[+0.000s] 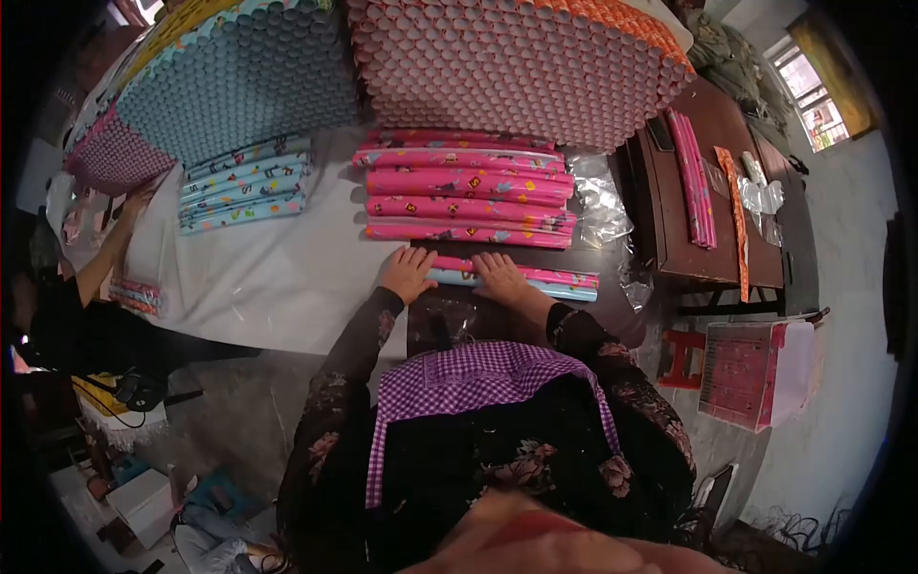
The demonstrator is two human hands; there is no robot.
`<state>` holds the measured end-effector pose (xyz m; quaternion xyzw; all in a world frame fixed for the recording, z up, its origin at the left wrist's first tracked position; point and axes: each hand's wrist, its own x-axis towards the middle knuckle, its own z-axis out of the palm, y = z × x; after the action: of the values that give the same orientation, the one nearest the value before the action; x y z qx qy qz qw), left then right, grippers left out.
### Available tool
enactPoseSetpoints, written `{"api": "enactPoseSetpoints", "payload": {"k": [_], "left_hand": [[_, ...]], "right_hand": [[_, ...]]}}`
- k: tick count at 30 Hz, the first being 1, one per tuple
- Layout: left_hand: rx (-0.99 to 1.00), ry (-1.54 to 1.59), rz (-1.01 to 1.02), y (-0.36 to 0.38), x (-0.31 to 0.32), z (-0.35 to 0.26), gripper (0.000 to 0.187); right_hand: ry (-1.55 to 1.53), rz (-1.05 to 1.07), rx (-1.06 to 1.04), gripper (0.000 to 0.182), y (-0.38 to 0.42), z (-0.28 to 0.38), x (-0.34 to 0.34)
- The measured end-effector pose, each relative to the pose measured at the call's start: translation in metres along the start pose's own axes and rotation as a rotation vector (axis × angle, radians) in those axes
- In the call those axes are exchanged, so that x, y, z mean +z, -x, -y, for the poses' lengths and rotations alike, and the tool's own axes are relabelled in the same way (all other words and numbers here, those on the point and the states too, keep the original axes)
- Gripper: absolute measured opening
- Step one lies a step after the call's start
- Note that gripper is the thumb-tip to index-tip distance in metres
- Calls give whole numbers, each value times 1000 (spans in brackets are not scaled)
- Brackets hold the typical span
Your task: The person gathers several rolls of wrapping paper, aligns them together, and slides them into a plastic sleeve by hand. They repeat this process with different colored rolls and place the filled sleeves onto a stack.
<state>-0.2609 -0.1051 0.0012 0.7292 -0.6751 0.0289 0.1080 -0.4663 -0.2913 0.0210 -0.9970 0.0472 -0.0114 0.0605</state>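
Note:
My left hand (408,275) lies with fingers outstretched on the left end of a pink patterned paper roll (555,276) at the near side of the table. My right hand (499,278) rests flat on the same roll, fingers spread, a short way to the right. Directly in front of the pink roll and touching it is a light blue roll (562,290). Both rolls look wrapped in clear film. Beyond my hands lies a row of several pink rolls (469,187) with printed figures.
Light blue rolls (244,191) lie at left on a white sheet (258,277). Tall stacks of blue tubes (239,91) and pink tubes (507,72) stand behind. Clear plastic film (602,201) is at right, beside a brown desk (679,177). Another person's arm (110,249) reaches in at left.

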Motion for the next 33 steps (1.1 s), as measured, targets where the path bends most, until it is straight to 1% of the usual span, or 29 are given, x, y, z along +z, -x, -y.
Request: {"api": "enactPoseSetpoints", "payload": {"k": [1,3,4,5,6,7,9,10,11,12,13,14,15,16,18,19,20,21,23,24,25,26,28,29,31,32,33], "left_hand": [[3,2,-24,0,-1,-1,69],[11,-10,-34,-1,-3,-2,69],[13,-15,-35,1,1,0,68],[42,-4,-90,1,5,2,68],[46,-8,-94,1,2,3,68],[34,-11,-57,0,-1,1,67],[26,-13,-22,0,-1,0,67],[23,15,-48,1,6,1,67],[19,44,-74,2,8,2,66],[21,40,-77,2,7,2,66],[7,5,3,1,5,1,67],[-9,-31,84,1,2,0,68],[-9,-35,80,2,0,0,68],[-3,2,67,1,-3,-1,68],[0,33,48,1,-5,0,68],[8,46,45,1,-5,1,67],[15,59,41,1,-4,2,66],[40,51,-12,2,-3,3,66],[27,29,-3,4,5,3,67],[19,9,15,3,3,3,68],[33,9,-79,1,3,2,68],[26,8,-87,2,1,2,68],[19,10,-26,2,-2,0,68],[12,11,-31,1,-3,-1,68],[7,19,-17,1,-1,0,68],[0,20,-19,2,0,1,68],[5,19,-26,2,1,1,67]], "right_hand": [[11,-12,3,79,-2,-1,-6],[-26,120,-36,82,-5,-5,-21],[-68,134,-55,81,-13,-12,-34],[-39,78,-44,77,-25,-22,-45],[-11,24,-31,73,-41,-35,-56],[-77,-50,-4,62,-56,-36,-102],[37,-322,47,50,-103,-71,-129],[-58,-437,24,37,-124,-84,-163],[-22,-370,121,26,-144,-86,-208],[-25,-555,71,22,-165,-97,-232],[-27,-740,18,18,-183,-105,-254],[20,-805,13,17,-195,-103,-285],[66,-870,7,17,-206,-102,-309],[70,-874,3,17,-220,-109,-320],[378,-919,62,20,-246,-124,-338],[382,-925,55,20,-258,-129,-342],[509,-877,100,21,-268,-132,-343],[634,-824,144,22,-275,-131,-346],[662,-805,128,23,-286,-128,-350],[707,-751,152,25,-292,-126,-351],[752,-698,176,26,-296,-124,-352],[755,-701,166,26,-300,-122,-354],[794,-510,240,27,-302,-115,-360],[796,-512,231,27,-302,-111,-362],[876,-406,291,28,-304,-105,-367],[877,-406,284,28,-307,-102,-371],[852,-325,306,26,-309,-100,-373]]}}
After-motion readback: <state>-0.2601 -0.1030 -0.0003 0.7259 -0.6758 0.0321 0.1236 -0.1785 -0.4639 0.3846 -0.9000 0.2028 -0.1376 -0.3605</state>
